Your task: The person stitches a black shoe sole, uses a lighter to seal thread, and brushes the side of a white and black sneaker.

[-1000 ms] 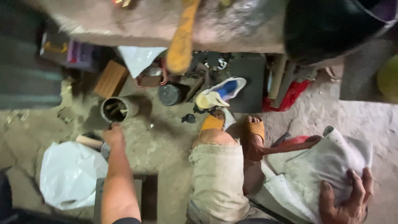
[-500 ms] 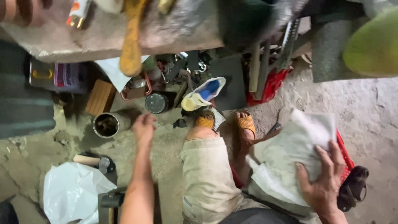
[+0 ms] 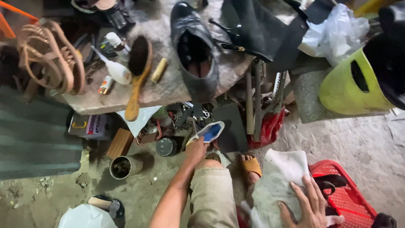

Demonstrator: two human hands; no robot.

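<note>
Left hand (image 3: 195, 148) closed on white-blue insole (image 3: 209, 131) – insole lies beyond fingertips, long axis slanting up-right, under stone bench (image 3: 168, 90). Right hand (image 3: 310, 204) flat, open, on white cloth (image 3: 280, 181) beside red basket (image 3: 350, 198). Second ago left hand was at metal can (image 3: 123, 166) – now moved right.

Worn, mixed materials around a cobbler's floor spot.
Under the right hand's (image 3: 310, 207) fingers (image 3: 304, 195) lies soft, stained white cloth (image 3: 278, 181); just beside them, a glossy red plastic basket (image 3: 350, 198). At the left hand's (image 3: 196, 148) fingertips, a smooth white and blue insole (image 3: 209, 131). Beyond them: glossy black leather shoe (image 3: 196, 50), wooden brush (image 3: 137, 80), rusty metal tin (image 3: 123, 166), rough concrete floor (image 3: 358, 143).
</note>
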